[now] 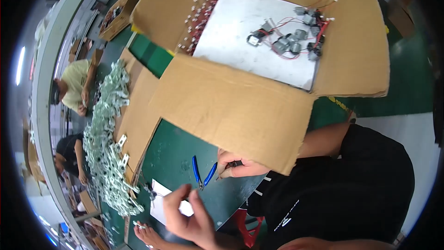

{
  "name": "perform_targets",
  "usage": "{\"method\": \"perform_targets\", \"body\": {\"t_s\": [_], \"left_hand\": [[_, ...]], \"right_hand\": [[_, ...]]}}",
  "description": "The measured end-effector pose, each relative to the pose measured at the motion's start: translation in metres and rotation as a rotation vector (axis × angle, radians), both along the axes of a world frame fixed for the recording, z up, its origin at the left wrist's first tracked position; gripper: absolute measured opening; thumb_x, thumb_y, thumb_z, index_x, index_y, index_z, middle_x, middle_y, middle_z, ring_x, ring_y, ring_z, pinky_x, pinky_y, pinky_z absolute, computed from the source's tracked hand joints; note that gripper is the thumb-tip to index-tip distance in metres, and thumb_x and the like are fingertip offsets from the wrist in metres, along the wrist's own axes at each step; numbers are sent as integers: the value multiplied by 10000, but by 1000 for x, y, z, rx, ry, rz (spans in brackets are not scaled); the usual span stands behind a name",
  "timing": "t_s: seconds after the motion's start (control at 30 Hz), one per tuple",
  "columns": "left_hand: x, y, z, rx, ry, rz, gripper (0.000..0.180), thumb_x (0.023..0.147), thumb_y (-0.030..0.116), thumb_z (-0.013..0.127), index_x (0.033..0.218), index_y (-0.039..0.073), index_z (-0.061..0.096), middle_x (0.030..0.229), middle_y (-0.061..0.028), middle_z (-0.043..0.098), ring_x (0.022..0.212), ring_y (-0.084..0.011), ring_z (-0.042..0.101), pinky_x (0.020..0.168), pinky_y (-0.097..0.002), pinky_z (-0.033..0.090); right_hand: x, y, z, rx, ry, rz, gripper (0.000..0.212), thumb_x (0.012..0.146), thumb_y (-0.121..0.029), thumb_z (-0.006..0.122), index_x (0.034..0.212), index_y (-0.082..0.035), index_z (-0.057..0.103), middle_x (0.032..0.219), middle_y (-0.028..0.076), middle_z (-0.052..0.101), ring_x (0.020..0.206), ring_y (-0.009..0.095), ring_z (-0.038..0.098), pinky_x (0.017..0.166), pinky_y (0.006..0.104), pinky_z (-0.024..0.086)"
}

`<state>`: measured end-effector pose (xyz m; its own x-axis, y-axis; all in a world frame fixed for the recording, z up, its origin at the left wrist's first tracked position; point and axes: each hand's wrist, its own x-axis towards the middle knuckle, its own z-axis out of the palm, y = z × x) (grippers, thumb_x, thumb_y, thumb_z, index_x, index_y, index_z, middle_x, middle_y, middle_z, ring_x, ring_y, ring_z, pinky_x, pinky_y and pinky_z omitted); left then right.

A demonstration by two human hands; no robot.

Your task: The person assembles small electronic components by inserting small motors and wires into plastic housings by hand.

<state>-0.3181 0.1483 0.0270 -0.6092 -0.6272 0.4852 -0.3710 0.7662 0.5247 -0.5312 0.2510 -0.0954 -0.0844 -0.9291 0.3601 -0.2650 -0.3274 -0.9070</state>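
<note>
My right hand (243,165) is closed around a small dark part (236,163), just beneath the near flap of a cardboard box. Its exact kind is hidden by the fingers. Beside that hand, blue-handled pliers (201,176) lie on the green table with the handles spread. My left hand (190,220) is raised nearer the lower edge, slightly blurred, with fingers curved and thumb apart. I see nothing in it. Behind it lies a white sheet (159,199), and a small grey motor (151,193) with wires sits at the sheet's edge.
The open cardboard box (231,95) holds a white board (231,32) with wired small motors (289,44). White-tipped leads (199,21) line its left side. Pale metal brackets (104,148) are heaped at left. Another person's hand (147,232) is at lower left; two people (74,83) work beyond.
</note>
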Motion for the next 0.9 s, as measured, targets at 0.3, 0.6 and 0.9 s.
{"method": "perform_targets", "body": {"t_s": [0.3,0.6,0.9], "left_hand": [[-181,-30,111,-373,-155,-563,197,941,-100,861,1114,-19,815,972,-161,797,862,-318,772,792,-399,599],[-322,-1,90,-458,-262,-908,234,999,41,884,1231,20,855,1036,-175,836,926,-331,830,854,-454,650],[-360,6,71,-418,-297,-1001,94,996,84,850,1063,19,861,1008,-169,828,966,-407,795,918,-496,636]], "right_hand": [[-3,36,-31,-259,47,-135,492,1129,-229,773,1585,-59,702,1578,201,703,1459,402,657,1236,551,523],[-7,50,-32,79,0,-174,544,1100,-302,765,1552,-13,675,1487,294,727,1352,492,718,1162,542,595],[-13,52,-36,53,67,-212,583,1034,-221,768,1553,18,656,1524,327,691,1386,516,692,1199,552,579]]}}
